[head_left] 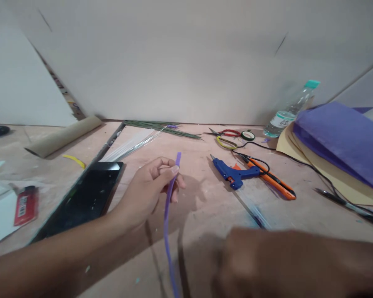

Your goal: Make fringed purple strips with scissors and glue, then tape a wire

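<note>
My left hand [152,188] pinches a narrow purple paper strip [167,223] close to its upper end, between thumb and fingers. From there the strip hangs down in a slight curve and leaves the view at the bottom edge. At the lower right, my right hand [251,260] is smeared by motion, so its fingers cannot be made out. Beyond it lie a blue glue gun [233,171] and an orange utility knife [275,184], with a clear-barrelled pen [255,213] nearer to me.
Scissors [226,142], green tape [247,135] and a bottle [284,114] stand or lie at the back. Purple sheets [338,136] are stacked right, beside a black pen [345,203]. Left are a dark phone [83,198], a cardboard tube [65,136], a red lighter [26,205] and green stems [155,126].
</note>
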`<act>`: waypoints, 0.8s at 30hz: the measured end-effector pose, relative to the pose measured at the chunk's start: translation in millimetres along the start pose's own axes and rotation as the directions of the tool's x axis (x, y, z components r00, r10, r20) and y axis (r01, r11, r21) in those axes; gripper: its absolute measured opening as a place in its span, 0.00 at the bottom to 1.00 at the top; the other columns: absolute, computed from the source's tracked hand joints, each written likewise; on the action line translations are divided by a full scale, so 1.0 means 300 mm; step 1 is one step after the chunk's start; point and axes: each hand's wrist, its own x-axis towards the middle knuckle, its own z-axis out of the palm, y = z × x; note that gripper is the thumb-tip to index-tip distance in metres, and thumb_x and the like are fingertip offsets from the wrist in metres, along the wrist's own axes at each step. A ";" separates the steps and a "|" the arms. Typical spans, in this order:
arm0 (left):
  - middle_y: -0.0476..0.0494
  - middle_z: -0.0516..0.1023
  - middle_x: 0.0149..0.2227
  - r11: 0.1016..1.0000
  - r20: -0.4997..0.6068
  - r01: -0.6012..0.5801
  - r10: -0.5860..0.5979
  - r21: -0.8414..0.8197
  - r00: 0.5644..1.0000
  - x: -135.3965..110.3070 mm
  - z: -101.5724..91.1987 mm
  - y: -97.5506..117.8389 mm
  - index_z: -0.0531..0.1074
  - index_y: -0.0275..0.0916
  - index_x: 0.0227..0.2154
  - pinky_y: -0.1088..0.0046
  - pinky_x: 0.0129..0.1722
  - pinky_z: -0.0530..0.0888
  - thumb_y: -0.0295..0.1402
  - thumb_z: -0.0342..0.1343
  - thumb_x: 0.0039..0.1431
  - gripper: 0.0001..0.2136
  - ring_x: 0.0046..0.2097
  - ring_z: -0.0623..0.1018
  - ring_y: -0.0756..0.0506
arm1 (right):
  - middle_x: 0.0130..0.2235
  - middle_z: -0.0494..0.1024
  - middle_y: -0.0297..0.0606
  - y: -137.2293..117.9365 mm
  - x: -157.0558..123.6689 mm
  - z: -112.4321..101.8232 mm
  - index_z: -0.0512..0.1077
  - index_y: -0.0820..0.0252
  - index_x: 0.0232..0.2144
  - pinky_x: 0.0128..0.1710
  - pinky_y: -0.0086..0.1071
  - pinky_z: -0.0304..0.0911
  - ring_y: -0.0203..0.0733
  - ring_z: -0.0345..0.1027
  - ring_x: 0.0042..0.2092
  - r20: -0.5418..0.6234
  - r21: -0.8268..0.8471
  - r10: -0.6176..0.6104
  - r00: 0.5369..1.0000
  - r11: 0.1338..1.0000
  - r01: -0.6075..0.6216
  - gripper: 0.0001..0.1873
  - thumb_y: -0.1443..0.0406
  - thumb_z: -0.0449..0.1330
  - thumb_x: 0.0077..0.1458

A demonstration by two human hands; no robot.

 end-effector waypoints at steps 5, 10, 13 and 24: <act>0.47 0.84 0.30 0.997 -0.001 0.070 -0.070 0.030 0.998 0.011 -0.001 -0.022 0.76 0.38 0.40 0.79 0.13 0.60 0.40 0.64 0.64 0.10 0.19 0.76 0.50 | 0.49 0.82 0.44 0.176 0.059 -0.317 0.78 0.61 0.50 0.51 0.44 0.75 0.46 0.78 0.48 -0.468 -0.266 0.269 0.842 0.865 -0.425 0.16 0.57 0.54 0.79; 0.49 0.83 0.29 0.992 0.023 0.120 -0.120 -0.025 0.993 -0.002 0.011 -0.051 0.72 0.41 0.34 0.80 0.15 0.63 0.35 0.60 0.60 0.05 0.19 0.77 0.50 | 0.60 0.78 0.46 0.425 0.130 -0.585 0.75 0.60 0.59 0.57 0.51 0.75 0.51 0.76 0.56 -0.632 -0.310 0.407 0.659 0.647 -0.697 0.19 0.56 0.65 0.72; 0.54 0.75 0.23 0.990 0.033 0.134 -0.133 -0.047 0.991 -0.022 0.017 -0.063 0.69 0.43 0.34 0.80 0.14 0.61 0.35 0.56 0.62 0.03 0.16 0.68 0.52 | 0.58 0.79 0.46 0.500 0.159 -0.623 0.76 0.62 0.58 0.54 0.48 0.78 0.50 0.78 0.54 -0.574 -0.319 0.495 0.652 0.598 -0.735 0.19 0.57 0.66 0.72; 0.59 0.58 0.20 0.992 0.004 -0.067 0.067 0.106 0.998 -0.054 0.013 -0.031 0.76 0.41 0.36 0.79 0.18 0.50 0.45 0.60 0.71 0.13 0.21 0.54 0.54 | 0.48 0.81 0.41 0.501 0.144 -0.599 0.77 0.62 0.48 0.46 0.41 0.76 0.45 0.78 0.45 -0.653 -0.256 0.450 0.608 0.625 -0.738 0.15 0.55 0.64 0.72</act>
